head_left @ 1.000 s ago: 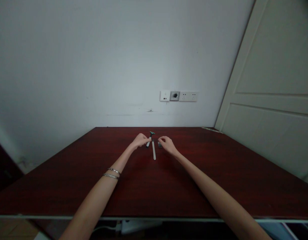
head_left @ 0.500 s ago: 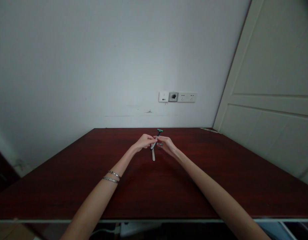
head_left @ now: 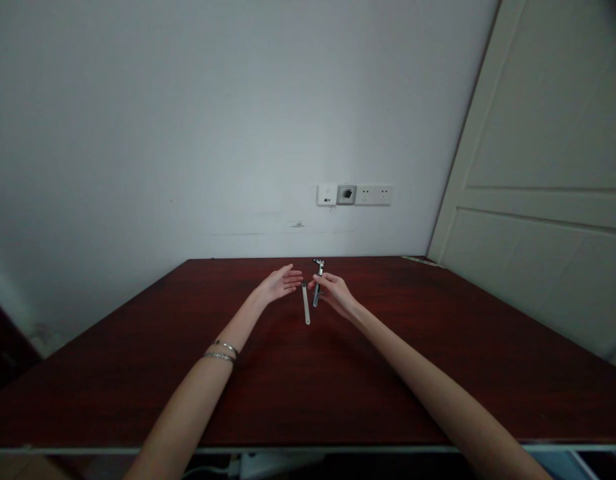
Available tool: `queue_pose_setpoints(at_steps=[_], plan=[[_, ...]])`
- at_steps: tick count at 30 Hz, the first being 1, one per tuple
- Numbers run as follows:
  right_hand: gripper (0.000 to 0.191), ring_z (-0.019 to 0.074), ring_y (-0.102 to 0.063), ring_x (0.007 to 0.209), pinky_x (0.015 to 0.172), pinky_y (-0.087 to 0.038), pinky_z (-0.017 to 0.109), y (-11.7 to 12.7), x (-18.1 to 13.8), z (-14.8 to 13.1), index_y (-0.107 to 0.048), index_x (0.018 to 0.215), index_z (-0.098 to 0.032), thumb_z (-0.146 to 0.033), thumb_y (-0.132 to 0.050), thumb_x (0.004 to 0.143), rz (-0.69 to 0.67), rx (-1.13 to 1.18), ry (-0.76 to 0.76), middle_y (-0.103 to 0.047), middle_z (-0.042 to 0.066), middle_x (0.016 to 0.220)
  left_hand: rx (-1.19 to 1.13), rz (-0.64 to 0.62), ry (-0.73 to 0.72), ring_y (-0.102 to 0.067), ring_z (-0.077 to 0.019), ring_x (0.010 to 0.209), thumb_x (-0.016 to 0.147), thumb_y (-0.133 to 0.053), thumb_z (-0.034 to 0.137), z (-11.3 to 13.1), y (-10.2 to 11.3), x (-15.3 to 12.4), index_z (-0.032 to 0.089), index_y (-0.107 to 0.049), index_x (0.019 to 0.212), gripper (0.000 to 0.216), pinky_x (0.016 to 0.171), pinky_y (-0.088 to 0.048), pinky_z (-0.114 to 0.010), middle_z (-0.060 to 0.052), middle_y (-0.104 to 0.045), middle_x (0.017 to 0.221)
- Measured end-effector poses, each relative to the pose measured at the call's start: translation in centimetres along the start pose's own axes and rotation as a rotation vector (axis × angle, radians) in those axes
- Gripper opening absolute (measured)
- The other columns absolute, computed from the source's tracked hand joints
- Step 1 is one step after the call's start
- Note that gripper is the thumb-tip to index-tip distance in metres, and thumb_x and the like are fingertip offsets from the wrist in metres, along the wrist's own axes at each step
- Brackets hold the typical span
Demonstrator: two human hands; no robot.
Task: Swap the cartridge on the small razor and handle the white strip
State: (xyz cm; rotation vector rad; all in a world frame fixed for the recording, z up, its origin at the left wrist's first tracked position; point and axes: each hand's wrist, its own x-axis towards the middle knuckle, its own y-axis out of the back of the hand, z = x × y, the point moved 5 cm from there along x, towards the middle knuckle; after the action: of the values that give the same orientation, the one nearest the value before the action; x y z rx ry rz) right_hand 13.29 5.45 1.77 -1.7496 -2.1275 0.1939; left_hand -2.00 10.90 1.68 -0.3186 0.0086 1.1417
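My right hand [head_left: 334, 291] pinches a razor [head_left: 319, 285] by its handle, the head pointing up and away from me. To the left, my left hand [head_left: 282, 283] is open with its fingers stretched out, holding nothing. Between the two hands a slim, light-coloured strip with a dark far end [head_left: 307, 305] lies on the table, nearly in line with my view; what it is I cannot make out. Two silver bracelets [head_left: 221, 351] circle my left wrist.
The dark red wooden table [head_left: 153, 373] reaches back to a pale wall with sockets [head_left: 367, 195]. A cream panelled door [head_left: 543, 200] stands at the right. Near the back right corner lies a thin flat strip [head_left: 422, 261]. Below the front edge a white cable [head_left: 208, 469] shows.
My left hand has let go of the razor, moved left and opened. The razor is now in my right hand alone, turned more upright with its head showing another side.
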Motion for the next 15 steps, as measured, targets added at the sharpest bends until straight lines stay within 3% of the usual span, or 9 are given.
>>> queue_pose_setpoints(at_steps=[3,9,15], plan=[[0.029,0.0128,-0.060,0.063,0.061,-0.048,0.027,-0.6,-0.4,0.1,-0.055,0.072,-0.016,-0.036,-0.073,0.063,-0.027,0.074,-0.014,-0.064,0.002,0.067,-0.208,-0.064,-0.010,-0.062,-0.0176,0.088,0.087,-0.039,0.042,0.4,-1.6,0.4,0.007,-0.059,0.095,0.041,0.076,-0.049,-0.027,-0.016,-0.065,0.097],[0.031,0.0077,-0.051,0.046,0.046,-0.043,0.021,-0.8,-0.5,1.4,-0.052,0.068,-0.016,-0.038,-0.073,0.062,0.048,0.060,0.002,-0.056,-0.003,0.055,-0.338,-0.126,-0.024,-0.060,-0.0230,0.098,0.089,-0.027,0.044,0.9,-4.9,1.7,0.003,-0.052,0.106,0.051,0.078,-0.050,-0.032,-0.023,-0.058,0.110],[0.033,0.0048,-0.036,0.037,0.035,-0.030,0.018,-1.6,-0.7,2.3,-0.053,0.066,-0.015,-0.047,-0.063,0.068,0.099,0.111,-0.110,-0.049,-0.003,0.049,-0.440,-0.157,-0.010,-0.058,-0.0248,0.103,0.089,-0.020,0.047,0.0,-5.5,2.4,0.003,-0.045,0.118,0.058,0.082,-0.050,-0.036,-0.023,-0.055,0.117]])
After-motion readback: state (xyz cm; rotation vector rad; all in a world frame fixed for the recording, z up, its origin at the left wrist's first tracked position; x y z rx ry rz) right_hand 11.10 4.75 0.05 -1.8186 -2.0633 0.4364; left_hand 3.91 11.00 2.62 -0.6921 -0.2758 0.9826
